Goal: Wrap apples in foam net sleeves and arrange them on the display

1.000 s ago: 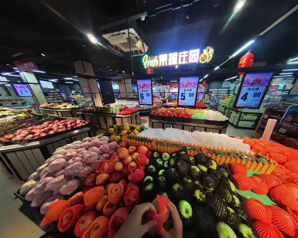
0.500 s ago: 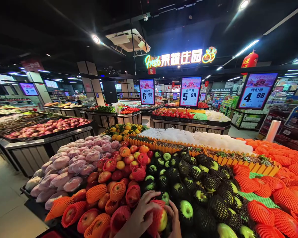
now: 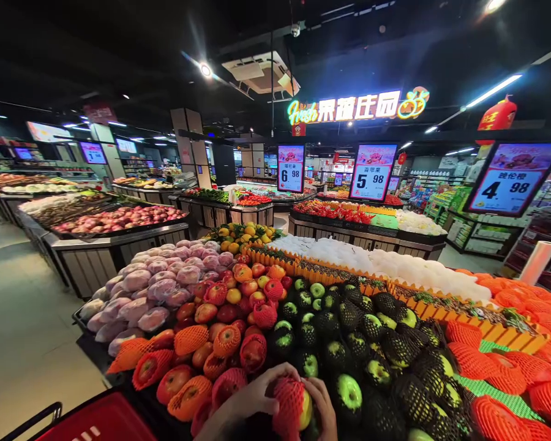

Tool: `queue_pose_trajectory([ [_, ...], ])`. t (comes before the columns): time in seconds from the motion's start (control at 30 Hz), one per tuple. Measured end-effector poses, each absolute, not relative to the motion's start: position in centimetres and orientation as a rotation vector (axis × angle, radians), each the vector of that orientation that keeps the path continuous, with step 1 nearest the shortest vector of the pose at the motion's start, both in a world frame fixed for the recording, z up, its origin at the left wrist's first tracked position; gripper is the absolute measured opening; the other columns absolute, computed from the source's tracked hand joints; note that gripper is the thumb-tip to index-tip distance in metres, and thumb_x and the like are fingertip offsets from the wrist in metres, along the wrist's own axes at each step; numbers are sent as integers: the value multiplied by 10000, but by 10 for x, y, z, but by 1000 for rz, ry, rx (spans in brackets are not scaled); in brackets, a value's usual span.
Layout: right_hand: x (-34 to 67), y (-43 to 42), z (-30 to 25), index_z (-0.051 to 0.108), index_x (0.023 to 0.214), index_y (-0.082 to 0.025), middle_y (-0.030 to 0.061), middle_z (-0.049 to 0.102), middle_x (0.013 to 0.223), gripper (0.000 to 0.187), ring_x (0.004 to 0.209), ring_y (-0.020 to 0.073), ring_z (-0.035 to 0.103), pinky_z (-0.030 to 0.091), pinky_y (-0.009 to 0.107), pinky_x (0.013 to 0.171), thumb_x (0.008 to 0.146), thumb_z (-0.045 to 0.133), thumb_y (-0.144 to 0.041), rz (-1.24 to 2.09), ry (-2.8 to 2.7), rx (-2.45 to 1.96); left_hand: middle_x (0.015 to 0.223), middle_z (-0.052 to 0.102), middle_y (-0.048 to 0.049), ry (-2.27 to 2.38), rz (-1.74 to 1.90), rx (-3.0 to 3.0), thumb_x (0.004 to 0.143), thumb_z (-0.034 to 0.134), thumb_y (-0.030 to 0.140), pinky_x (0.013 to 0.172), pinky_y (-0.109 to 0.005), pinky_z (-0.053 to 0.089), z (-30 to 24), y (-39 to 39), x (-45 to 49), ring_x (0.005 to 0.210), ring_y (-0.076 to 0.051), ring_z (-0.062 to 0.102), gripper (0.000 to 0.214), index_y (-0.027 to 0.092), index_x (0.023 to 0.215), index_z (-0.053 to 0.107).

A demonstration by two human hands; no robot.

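Observation:
Between my two hands, at the front of the fruit display, is an apple (image 3: 307, 411) partly covered by a pink foam net sleeve (image 3: 286, 404). My left hand (image 3: 252, 395) curls round the sleeved side, thumb in front and fingers over the top. On the other side, the fingers of my right hand (image 3: 320, 407) wrap the bare yellowish-green skin. Red apples (image 3: 174, 383), some in orange or pink nets, lie to the left of my hands. Green apples (image 3: 349, 392) in black nets lie to the right.
A red shopping basket (image 3: 96, 422) with a black handle stands at lower left. Plastic-wrapped pink fruit (image 3: 151, 288) is heaped at the display's left, orange-netted fruit (image 3: 500, 370) at its right. A low orange fence (image 3: 408, 300) crosses behind. Price screens (image 3: 374, 171) hang above.
The view has swung left, bringing the red basket into sight. My left fingers have closed down over the sleeve, and the netted apple is now gripped from both sides.

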State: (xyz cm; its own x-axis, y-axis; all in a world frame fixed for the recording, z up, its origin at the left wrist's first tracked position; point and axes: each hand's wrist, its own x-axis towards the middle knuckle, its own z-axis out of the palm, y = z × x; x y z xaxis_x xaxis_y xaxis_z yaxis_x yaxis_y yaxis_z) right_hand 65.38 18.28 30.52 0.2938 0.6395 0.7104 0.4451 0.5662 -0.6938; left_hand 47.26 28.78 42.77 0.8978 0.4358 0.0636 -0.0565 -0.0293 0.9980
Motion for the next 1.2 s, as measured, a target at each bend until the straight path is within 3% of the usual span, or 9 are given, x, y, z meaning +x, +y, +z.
queue_pose_trajectory([
  [0.17, 654, 179, 313, 607, 1376, -224, 161, 640, 1307, 634, 1186, 354, 693, 609, 443, 975, 835, 722, -533, 108, -1346, -1084, 1352, 600, -99, 332, 381, 1556, 469, 985, 586, 1159, -486, 378, 427, 281, 478, 1295, -346, 523, 1010, 223, 1330, 602],
  [0.37, 652, 172, 331, 589, 1351, -233, 147, 618, 1309, 491, 1173, 306, 670, 599, 426, 950, 910, 701, -417, 73, -1287, -1179, 1228, 636, -64, 390, 411, 1351, 518, 1002, 365, 1084, -417, 420, 432, 273, 490, 1148, -259, 589, 913, 208, 1314, 582],
  [0.63, 661, 167, 345, 595, 1402, -278, 138, 513, 1394, 518, 1238, 345, 538, 476, 552, 1000, 923, 703, -444, 60, -1433, -1361, 1122, 711, -47, 470, 568, 1032, 458, 1013, 236, 969, -359, 481, 403, 279, 487, 1035, -226, 650, 817, 214, 1196, 664],
  [0.8, 661, 164, 347, 528, 1437, -267, 145, 508, 1424, 493, 1302, 355, 493, 405, 574, 1040, 980, 605, -433, 205, -1366, -1305, 1196, 682, -69, 669, 939, 996, 559, 960, 347, 935, -403, 540, 400, 324, 469, 1045, -255, 669, 777, 250, 1253, 624],
  [0.9, 661, 164, 345, 523, 1438, -266, 141, 519, 1419, 493, 1295, 351, 500, 422, 539, 1014, 980, 598, -434, 254, -1376, -1293, 1180, 646, -64, 990, 1291, 1396, 650, 895, 355, 989, -425, 541, 402, 377, 449, 1102, -257, 644, 654, 252, 1220, 592],
  [0.97, 662, 164, 345, 526, 1435, -265, 138, 524, 1413, 492, 1284, 346, 508, 433, 520, 1000, 978, 599, -431, 262, -1404, -1295, 1202, 608, -60, 1149, 1393, 1487, 638, 891, 261, 1101, -454, 471, 401, 414, 433, 1213, -268, 577, 663, 255, 1212, 559],
  [1.07, 662, 164, 344, 530, 1433, -260, 138, 530, 1405, 483, 1281, 340, 513, 446, 502, 988, 983, 589, -425, 261, -1435, -1298, 1255, 531, -82, 1345, 1428, 1565, 625, 863, 148, 1200, -507, 351, 393, 458, 415, 1287, -287, 493, 652, 228, 1170, 516],
  [1.2, 662, 164, 345, 535, 1427, -256, 137, 540, 1397, 465, 1275, 330, 526, 456, 486, 986, 993, 573, -420, 272, -1459, -1296, 1279, 474, -94, 1494, 1307, 1744, 609, 842, 72, 1219, -506, 324, 379, 491, 408, 1315, -302, 463, 641, 209, 1130, 495],
])
